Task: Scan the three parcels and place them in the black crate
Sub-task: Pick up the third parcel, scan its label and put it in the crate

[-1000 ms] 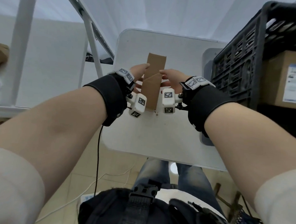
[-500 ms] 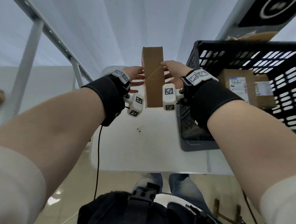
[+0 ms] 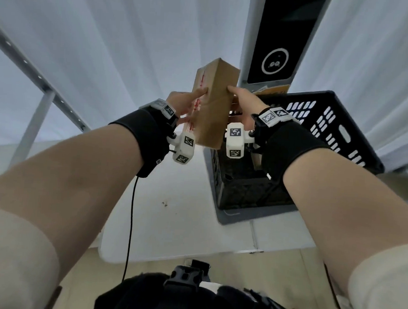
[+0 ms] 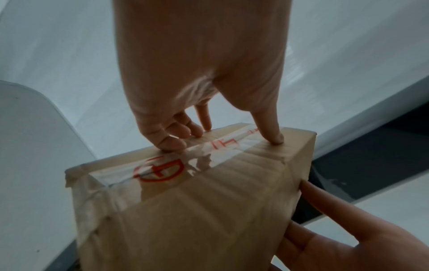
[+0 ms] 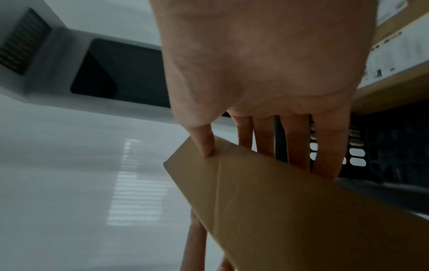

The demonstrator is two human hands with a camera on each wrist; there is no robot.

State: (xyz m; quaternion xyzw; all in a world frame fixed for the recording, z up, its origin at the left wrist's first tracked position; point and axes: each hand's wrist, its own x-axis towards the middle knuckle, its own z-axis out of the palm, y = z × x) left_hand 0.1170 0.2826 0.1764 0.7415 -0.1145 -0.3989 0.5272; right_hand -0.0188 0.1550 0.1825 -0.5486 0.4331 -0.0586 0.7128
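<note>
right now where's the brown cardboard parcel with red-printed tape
In the head view it's held up at centre, between the left hand and right hand, left of the black crate: brown cardboard parcel.

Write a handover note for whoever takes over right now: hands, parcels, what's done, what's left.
Left hand: holds the taped side of the brown cardboard parcel.
Right hand: holds the opposite side, thumb on the near face.
The parcel is raised above the white table, beside the grey scanner with a dark window.
The black slatted plastic crate stands at the right; the right wrist view shows a labelled cardboard box inside it.
Done: at least one parcel crated.
Left: scan this parcel if that is not yet done, then crate it.
</note>
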